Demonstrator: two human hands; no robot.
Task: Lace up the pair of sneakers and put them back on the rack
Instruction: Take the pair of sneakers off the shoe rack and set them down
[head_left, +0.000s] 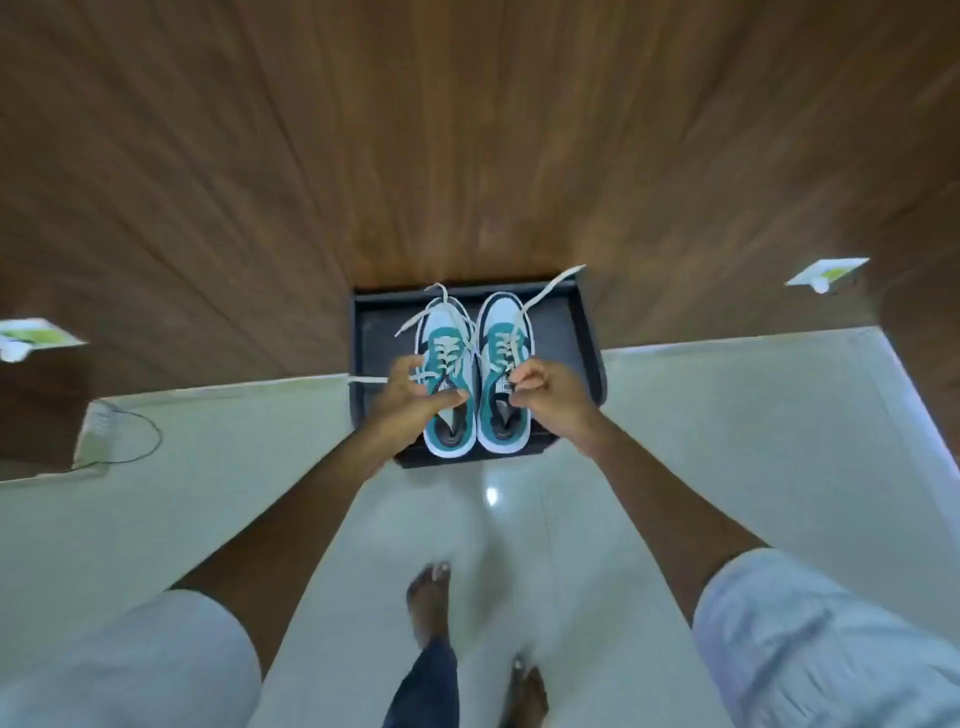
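Two teal, white and black sneakers are side by side over a dark rack (582, 338) that stands against a wooden wall. My left hand (410, 397) grips the left sneaker (449, 421) at its left side, thumb across the tongue. My right hand (550, 397) holds the right sneaker (501, 426) at its tongue and right side. White laces (550, 286) are threaded through the eyelets, and their loose ends trail out to the left and the upper right. Whether the soles touch the rack I cannot tell.
A wooden wall (467, 130) rises behind the rack. Pale glossy floor tiles (701, 441) spread below. My bare feet (428, 597) stand in front of the rack. A cable (140, 441) lies on the floor at the left. Wall fittings (826, 273) sit left and right.
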